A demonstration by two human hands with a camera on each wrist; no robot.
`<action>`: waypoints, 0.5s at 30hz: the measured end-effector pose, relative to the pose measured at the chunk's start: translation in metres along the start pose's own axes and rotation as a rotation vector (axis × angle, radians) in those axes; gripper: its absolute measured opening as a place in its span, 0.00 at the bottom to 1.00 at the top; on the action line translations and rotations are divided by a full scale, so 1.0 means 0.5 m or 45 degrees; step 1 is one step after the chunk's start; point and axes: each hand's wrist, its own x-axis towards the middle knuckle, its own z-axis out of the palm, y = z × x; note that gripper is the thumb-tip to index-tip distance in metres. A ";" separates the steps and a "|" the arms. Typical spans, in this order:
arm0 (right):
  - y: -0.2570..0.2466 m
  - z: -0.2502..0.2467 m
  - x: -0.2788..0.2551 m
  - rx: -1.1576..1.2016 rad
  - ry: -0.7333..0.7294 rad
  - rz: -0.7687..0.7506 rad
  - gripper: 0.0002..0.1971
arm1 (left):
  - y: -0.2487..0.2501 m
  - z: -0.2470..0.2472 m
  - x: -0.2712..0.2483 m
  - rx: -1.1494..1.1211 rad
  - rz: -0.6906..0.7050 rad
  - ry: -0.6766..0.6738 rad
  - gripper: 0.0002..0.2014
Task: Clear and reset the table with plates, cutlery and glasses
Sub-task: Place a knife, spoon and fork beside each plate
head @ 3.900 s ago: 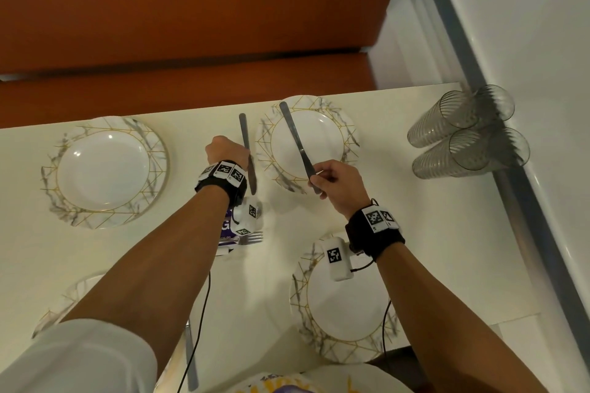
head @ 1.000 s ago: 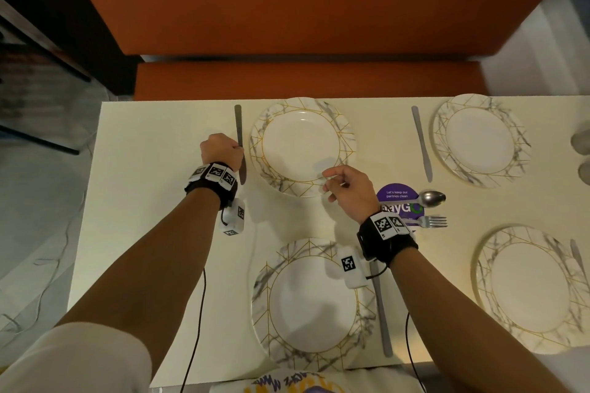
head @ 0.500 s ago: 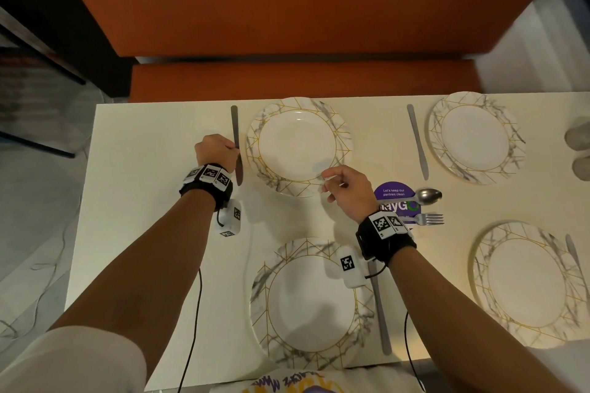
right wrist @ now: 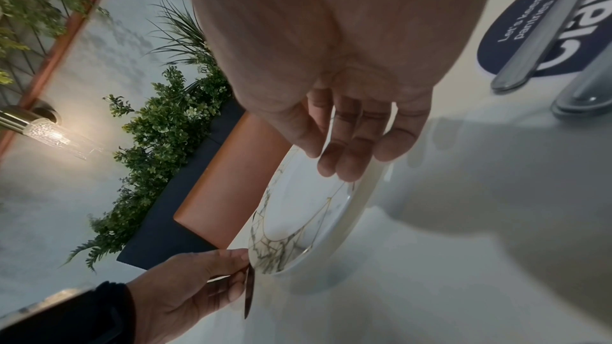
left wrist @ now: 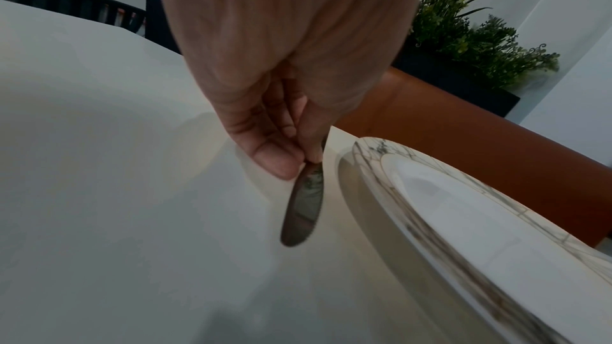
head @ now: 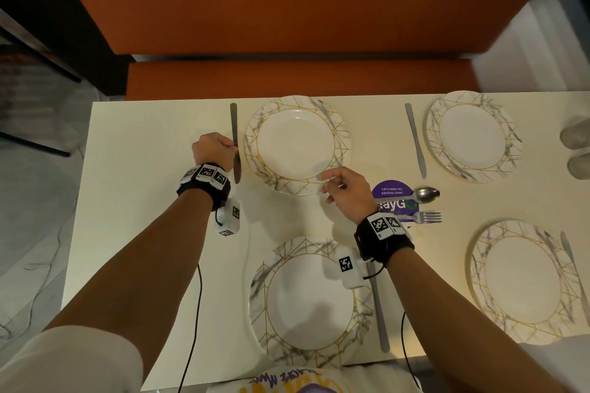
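My left hand (head: 227, 145) pinches a table knife (head: 234, 124) that lies on the white table (head: 134, 188), just left of the far left plate (head: 297, 143). In the left wrist view, thumb and fingers (left wrist: 281, 164) hold the knife (left wrist: 303, 208) near its middle, beside the plate's rim (left wrist: 374, 166). My right hand (head: 325, 183) hovers over the near rim of the same plate, fingers loosely curled and holding nothing. In the right wrist view those fingers (right wrist: 344, 164) hang relaxed above the plate (right wrist: 298, 219).
Three more marble-rimmed plates lie near left (head: 309, 300), far right (head: 472, 137) and near right (head: 523, 281), each with a knife (head: 415, 140) beside it. A spoon (head: 421, 195) and fork (head: 424, 217) lie on a purple sticker (head: 394, 201). Glasses (head: 574, 137) lie at the right edge; an orange bench (head: 287, 76) runs behind.
Since 3.9 s ago both hands have moved from the far right plate to the far left one, and the right hand no longer holds a knife. Over the last second they have barely moved.
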 end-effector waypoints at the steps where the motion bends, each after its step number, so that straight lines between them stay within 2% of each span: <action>1: -0.002 -0.001 -0.001 0.002 0.001 -0.001 0.11 | -0.002 -0.001 0.000 -0.006 -0.015 -0.008 0.02; 6: -0.001 -0.015 -0.004 -0.011 0.018 -0.002 0.11 | 0.009 -0.012 -0.030 -0.044 -0.060 0.042 0.09; 11: -0.002 -0.056 -0.021 0.019 0.083 0.018 0.10 | 0.062 -0.006 -0.118 -0.028 0.162 0.167 0.14; 15: 0.018 -0.110 -0.035 0.027 0.147 0.069 0.11 | 0.117 0.045 -0.195 -0.021 0.360 0.125 0.14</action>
